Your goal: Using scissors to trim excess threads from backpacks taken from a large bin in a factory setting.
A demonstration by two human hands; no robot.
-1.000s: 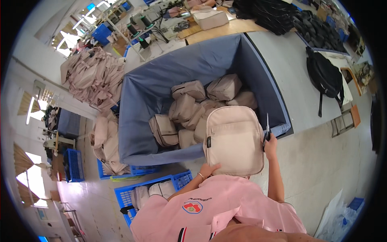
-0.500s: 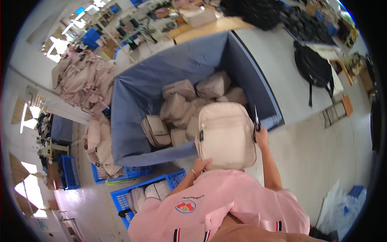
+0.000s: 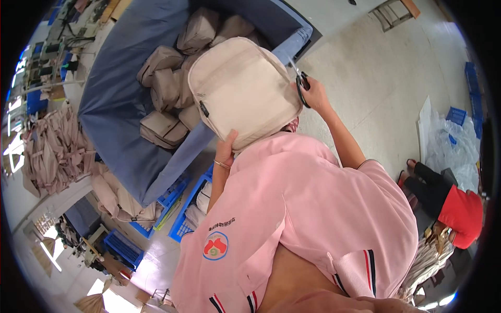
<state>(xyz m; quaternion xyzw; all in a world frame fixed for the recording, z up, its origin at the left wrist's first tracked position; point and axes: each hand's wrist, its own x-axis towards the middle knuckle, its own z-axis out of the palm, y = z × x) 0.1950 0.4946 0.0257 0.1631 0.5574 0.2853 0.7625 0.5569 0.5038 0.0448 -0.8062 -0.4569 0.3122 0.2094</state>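
Observation:
A beige bag with rounded corners [image 3: 245, 91] lies up against my front, its broad face toward me and a small dark tag on its left edge. My left hand [image 3: 225, 151] is closed on its lower left edge, thumb on top and the other fingers hidden underneath. In my right hand [image 3: 314, 95] is a pair of scissors with black handles [image 3: 302, 86], held at the bag's right edge with the blades pointing away from me. Whether that hand also touches the bag I cannot tell.
Beyond the bag stands a large blue fabric-walled bin [image 3: 117, 112] holding several similar bags [image 3: 163, 129]. Blue crates [image 3: 180, 225] with pale bags sit below it at left, near a heap of beige pieces [image 3: 55, 154]. A person in red [image 3: 459, 215] is at the right.
My view has turned, so the bin now appears farther up and left, and a person in red shows at right. Both hands keep hold of the bag and the scissors.

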